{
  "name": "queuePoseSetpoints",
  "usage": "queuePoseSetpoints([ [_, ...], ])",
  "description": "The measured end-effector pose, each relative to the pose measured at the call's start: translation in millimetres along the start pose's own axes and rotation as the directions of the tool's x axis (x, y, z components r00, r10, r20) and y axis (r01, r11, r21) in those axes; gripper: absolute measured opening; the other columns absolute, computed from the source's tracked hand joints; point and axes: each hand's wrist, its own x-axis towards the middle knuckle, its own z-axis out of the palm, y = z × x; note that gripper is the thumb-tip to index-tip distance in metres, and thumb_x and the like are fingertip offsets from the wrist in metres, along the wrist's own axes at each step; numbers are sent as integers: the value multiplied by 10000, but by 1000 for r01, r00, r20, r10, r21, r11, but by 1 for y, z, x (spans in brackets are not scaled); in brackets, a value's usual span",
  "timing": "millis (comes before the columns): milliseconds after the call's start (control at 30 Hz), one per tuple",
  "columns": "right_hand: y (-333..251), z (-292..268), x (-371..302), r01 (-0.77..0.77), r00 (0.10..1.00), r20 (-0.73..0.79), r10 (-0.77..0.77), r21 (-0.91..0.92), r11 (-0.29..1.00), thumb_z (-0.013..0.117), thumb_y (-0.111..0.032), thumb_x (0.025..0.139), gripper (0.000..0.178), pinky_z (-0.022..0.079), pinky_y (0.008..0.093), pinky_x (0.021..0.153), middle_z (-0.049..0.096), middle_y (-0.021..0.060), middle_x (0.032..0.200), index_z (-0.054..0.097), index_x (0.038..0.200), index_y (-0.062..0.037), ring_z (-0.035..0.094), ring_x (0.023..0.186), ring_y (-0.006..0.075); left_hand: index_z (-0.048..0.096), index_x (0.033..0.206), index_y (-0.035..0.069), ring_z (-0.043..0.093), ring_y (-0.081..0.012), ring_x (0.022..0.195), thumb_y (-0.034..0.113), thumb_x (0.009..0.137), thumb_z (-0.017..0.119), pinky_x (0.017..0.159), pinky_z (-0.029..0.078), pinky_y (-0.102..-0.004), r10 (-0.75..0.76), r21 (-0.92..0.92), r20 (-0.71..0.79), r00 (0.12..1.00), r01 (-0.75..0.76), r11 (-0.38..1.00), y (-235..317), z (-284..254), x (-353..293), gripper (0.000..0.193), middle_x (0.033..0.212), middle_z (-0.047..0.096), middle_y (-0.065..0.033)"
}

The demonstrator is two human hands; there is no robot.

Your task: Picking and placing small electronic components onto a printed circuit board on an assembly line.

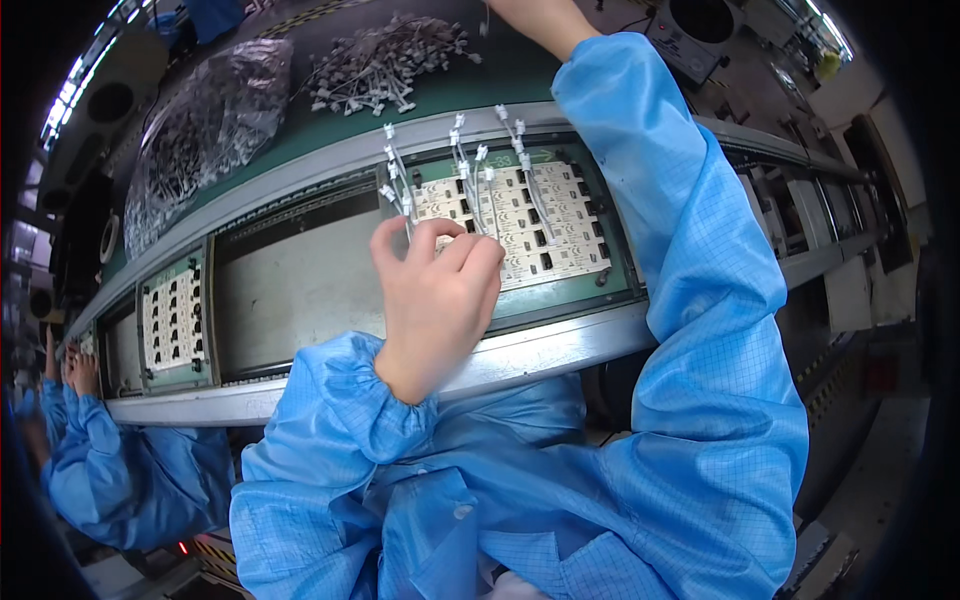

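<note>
My left hand (435, 295) is over the left part of a white circuit board panel (575, 255), its fingers curled down. The fingertips are hidden, and whatever they pinch does not show. Thin cables with white connectors (389, 152) stand up from the panel in several rows, one dropping behind my left fingers. Small black sockets (546, 261) dot the panel, which is set in a green carrier (622, 270). My right hand (540, 18) reaches out at the top edge, its fingers mostly cut off. A small white connector (484, 29) hangs just left of it.
A metal conveyor rail (560, 350) runs along my side. Beyond the line lie a heap of loose cables (385, 62) and a clear plastic bag of cables (215, 130). Another panel (173, 320) sits to the left, near a co-worker in a blue sleeve (105, 440).
</note>
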Motion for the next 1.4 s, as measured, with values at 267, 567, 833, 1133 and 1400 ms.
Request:
queuePoseSetpoints([
  [267, -62, -73, -54, -230, 963, 205, 176, 280, 932, 701, -120, 870, 181, 543, 332, 731, 727, 150, 835, 722, 983, 19, 700, 778, 209, 710, 874, 132, 548, -283, 1096, 123, 840, 742, 1025, 331, -551, -154, 60, 127, 980, 147, 987, 5, -5, -6, 48, 946, 623, -21],
  [567, -60, -112, -126, -494, 869, 264, 417, 449, 744, 686, -114, 924, 139, 503, 267, 682, 691, 39, 804, 704, 968, 17, 622, 742, 94, 727, 827, 128, 554, -299, 1070, 104, 781, 776, 1027, 332, -521, -187, 86, 179, 966, 174, 981, 13, -7, -5, 72, 923, 623, -11],
  [833, -65, -120, -124, -431, 902, 204, 379, 420, 799, 690, -106, 927, 131, 500, 264, 677, 685, 37, 799, 698, 976, 15, 622, 736, 98, 731, 839, 150, 550, -293, 1073, 96, 772, 779, 1033, 331, -526, -192, 110, 186, 964, 174, 979, 13, -8, -4, 99, 938, 633, 15],
  [1133, -90, -135, -130, -529, 843, 378, 383, 715, 457, 681, -95, 985, 148, 535, 237, 711, 721, 85, 871, 614, 1007, 35, 671, 779, 107, 744, 826, 146, 558, -298, 1111, 74, 787, 760, 1041, 339, -535, -149, 141, 144, 978, 128, 982, 17, -6, -4, 83, 980, 671, 25],
  [1400, -132, -149, -194, -376, 911, 363, 193, 545, 749, 649, -106, 974, 214, 531, 288, 777, 768, 107, 989, 578, 1138, 10, 694, 861, 137, 750, 858, 139, 539, -297, 1169, 80, 792, 737, 1080, 317, -551, -151, 99, 163, 975, 136, 986, 10, -9, -12, 89, 1019, 663, 21],
])
